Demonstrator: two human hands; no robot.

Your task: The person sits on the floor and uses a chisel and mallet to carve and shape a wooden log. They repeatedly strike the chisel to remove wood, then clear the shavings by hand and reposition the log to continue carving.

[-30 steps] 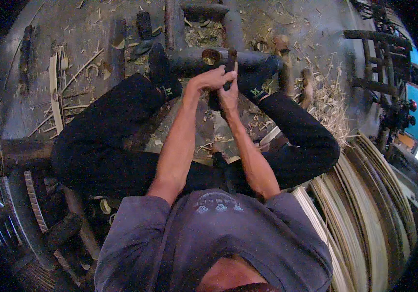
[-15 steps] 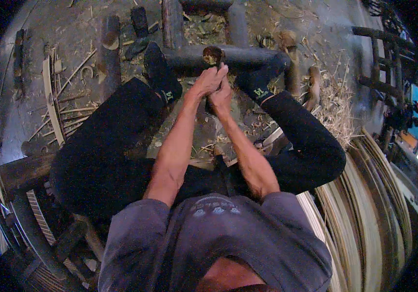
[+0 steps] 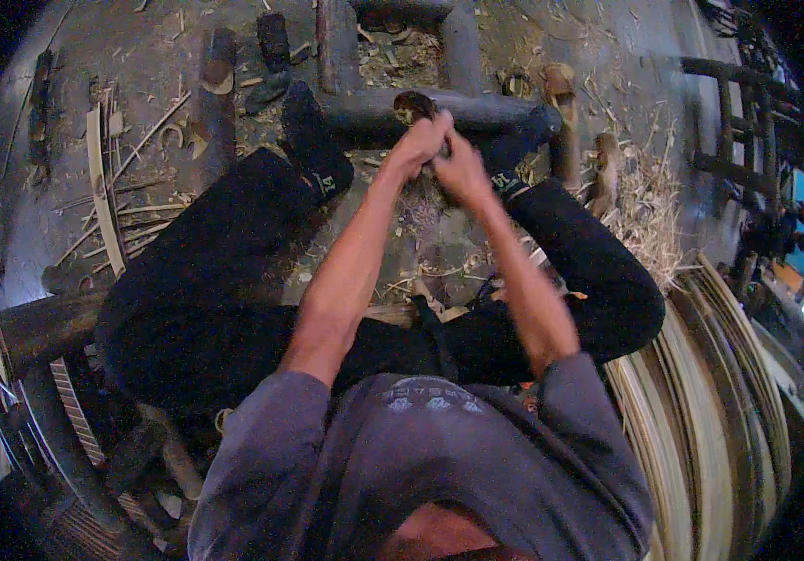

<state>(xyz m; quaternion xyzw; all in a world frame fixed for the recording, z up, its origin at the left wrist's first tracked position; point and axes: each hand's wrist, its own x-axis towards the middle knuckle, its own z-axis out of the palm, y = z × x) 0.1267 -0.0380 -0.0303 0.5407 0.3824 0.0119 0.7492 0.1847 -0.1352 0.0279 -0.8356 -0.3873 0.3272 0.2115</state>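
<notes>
Nearest, the legs (image 3: 205, 262) are bent outward, with a stack of pale strips (image 3: 701, 374) beside the right knee. Beyond, between the shins, the left hand (image 3: 420, 146) and right hand (image 3: 463, 168) meet, fingers curled tight about a dark tool (image 3: 443, 148), mostly hidden; its working end cannot be made out. Just past them lies the beam (image 3: 355, 110), its hollow (image 3: 413, 106) close to the fingertips and the feet (image 3: 304, 131) against it at either side. Farther off, shavings litter the floor (image 3: 533, 56).

The tool could slip at the hollow and jump toward a foot, should the grip twist or the edge catch. The beam could also roll or shift if the feet press unevenly.

Against half a second ago, the right forearm has swung outward, its elbow wider and the hand blurred; the beam has hardly moved.
</notes>
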